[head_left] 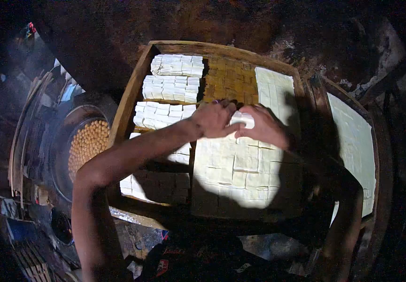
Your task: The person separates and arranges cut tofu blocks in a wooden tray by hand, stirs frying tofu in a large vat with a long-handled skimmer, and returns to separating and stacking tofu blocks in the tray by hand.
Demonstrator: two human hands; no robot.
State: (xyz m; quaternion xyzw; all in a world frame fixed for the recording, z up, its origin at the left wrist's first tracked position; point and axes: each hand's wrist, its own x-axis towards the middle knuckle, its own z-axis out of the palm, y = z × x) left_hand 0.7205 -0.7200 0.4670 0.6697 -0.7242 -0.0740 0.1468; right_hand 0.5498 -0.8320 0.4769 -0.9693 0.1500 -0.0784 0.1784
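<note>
My left hand [216,120] and my right hand [265,127] meet above the middle of a wooden tray [226,47]. Between them they grip a short row of white tofu pieces [244,120], one hand at each end, with fingers curled over the far side. Just below lies a large slab of tofu [221,164] scored into squares, partly in my arms' shadow. To the left, cut tofu blocks [171,88] are stacked in several rows. An uncut-looking strip of tofu [275,89] runs up the tray's right side.
Woven matting [231,77] shows at the tray's back middle. A second tray with a pale tofu sheet [353,145] stands at the right. On the left, a wide pan [58,174] holds many round golden pieces [88,141]. Wooden sticks [22,141] lean beyond it.
</note>
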